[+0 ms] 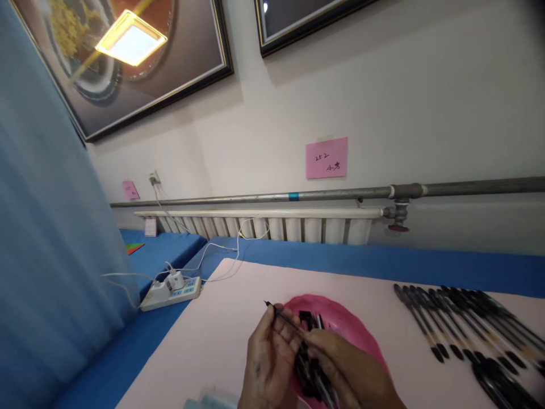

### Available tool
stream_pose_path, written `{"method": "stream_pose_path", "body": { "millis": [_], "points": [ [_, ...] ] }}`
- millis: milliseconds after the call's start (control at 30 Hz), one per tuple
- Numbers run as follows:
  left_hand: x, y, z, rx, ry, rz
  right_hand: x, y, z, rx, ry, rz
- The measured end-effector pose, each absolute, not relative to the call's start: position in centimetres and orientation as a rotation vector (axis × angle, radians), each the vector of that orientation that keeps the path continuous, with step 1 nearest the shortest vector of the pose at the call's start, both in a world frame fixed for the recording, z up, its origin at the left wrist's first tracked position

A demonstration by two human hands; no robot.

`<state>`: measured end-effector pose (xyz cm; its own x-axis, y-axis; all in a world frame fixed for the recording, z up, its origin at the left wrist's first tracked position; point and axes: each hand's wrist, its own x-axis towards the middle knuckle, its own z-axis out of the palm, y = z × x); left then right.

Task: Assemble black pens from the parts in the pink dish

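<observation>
A slim dark pen (289,320) with a pointed tip lies slantwise between my hands, its tip towards the upper left. My left hand (266,352) is turned palm up, its thumb and fingers closed near the tip end. My right hand (353,358) pinches the pen farther back, and its fingers hide that end. Both hands are over the near left part of a pink bowl (366,335). Inside the bowl lie black and clear pen parts (306,369), partly covered by my right hand; their exact kind is blurred.
Rows of black-capped pens (460,324) lie on the pink sheet (204,324) at right. A white power strip (183,292) with plugs and cables sits at left on the blue surface (97,363). A blue curtain (55,227) hangs far left; a radiator (293,227) runs behind.
</observation>
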<state>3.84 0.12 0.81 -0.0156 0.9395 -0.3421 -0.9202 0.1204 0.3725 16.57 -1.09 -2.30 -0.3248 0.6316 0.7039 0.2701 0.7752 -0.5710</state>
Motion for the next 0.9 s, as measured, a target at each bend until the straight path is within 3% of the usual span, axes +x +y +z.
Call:
{"method": "stream_pose_path", "body": {
  "millis": [233, 633, 900],
  "points": [
    [3.8, 0.1, 0.7, 0.007, 0.576, 1.436, 17.5, -1.8, 0.1, -0.549, -2.063, 0.465],
    [4.8, -0.3, 0.9, 0.032, 0.633, 1.389, 16.2, -1.7, -1.8, -0.445, -2.063, 0.344],
    [4.9, -0.3, 0.5, 0.081, 0.656, 1.359, 15.7, -1.5, -2.7, -0.517, -2.102, 0.454]
  ]
}}
